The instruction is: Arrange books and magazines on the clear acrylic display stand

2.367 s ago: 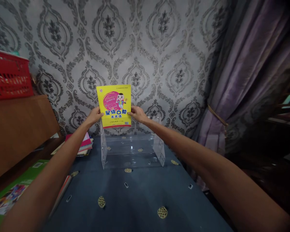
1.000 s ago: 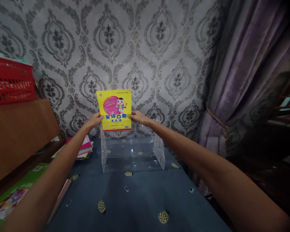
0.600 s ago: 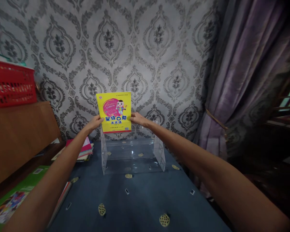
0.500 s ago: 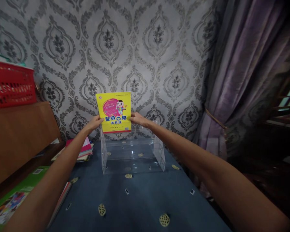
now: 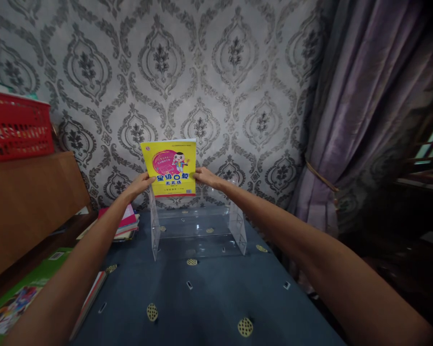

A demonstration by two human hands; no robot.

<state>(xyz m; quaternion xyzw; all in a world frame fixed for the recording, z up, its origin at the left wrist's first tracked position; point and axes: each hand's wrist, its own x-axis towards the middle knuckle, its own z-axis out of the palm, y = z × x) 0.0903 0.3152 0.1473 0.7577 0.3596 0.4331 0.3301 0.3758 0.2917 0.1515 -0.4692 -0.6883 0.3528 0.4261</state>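
A yellow workbook point(image 5: 169, 166) with a cartoon child and a pink circle on its cover stands upright between my two hands. My left hand point(image 5: 141, 185) is closed on its left edge, and my right hand point(image 5: 206, 177) pinches the right edge. Below and behind it is a clear acrylic rack point(image 5: 195, 223) with tiered shelves, set on the blue cloth. The workbook is at the rack's upper left; I cannot tell whether its lower edge rests on the top tier.
On the left are a stack of books point(image 5: 128, 223), a green book point(image 5: 25, 293) partly behind my left forearm, a wooden cabinet point(image 5: 32, 202) and a red basket point(image 5: 18, 127). The blue tablecloth point(image 5: 202, 312) spreads in front. A purple curtain point(image 5: 346, 120) hangs at right.
The workbook's top has tipped slightly, showing a thin strip of its upper page edge. Both hands keep their grip and have barely moved.
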